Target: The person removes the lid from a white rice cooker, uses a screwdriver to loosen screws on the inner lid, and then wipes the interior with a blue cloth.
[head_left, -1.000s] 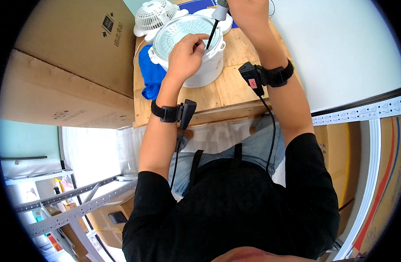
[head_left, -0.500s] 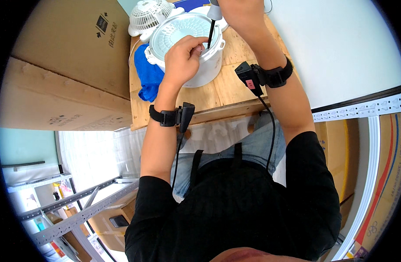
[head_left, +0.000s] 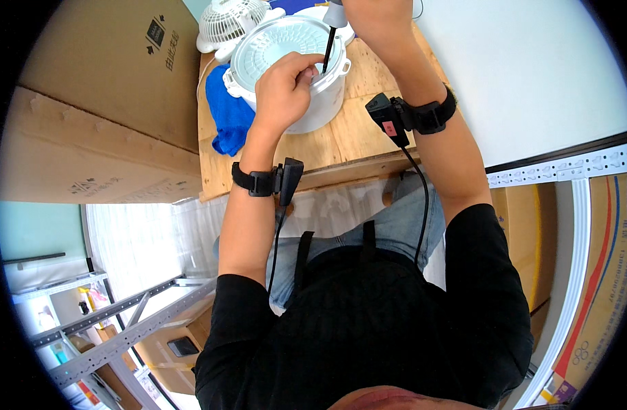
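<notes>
A round white tub with side handles stands on the wooden table, and a pale, see-through ribbed piece covers its top. At the tub's near right rim my left hand has its index finger and thumb curled together. Whatever they may pinch is hidden. My right hand, partly cut off by the upper edge, is closed round the grey handle of a screwdriver. Its long black shaft points down, nearly upright, with the tip at the rim beside my left fingertips.
A white fan with a round cage lies behind the tub. Left of the tub a blue cloth rests on the wooden table. Large cardboard boxes rise at the left, a white panel at the right. Thin cables hang from both wristbands.
The whole view has shifted slightly, with tub, fan and cloth a little further left and up. Both hands keep their places at the rim and on the screwdriver.
</notes>
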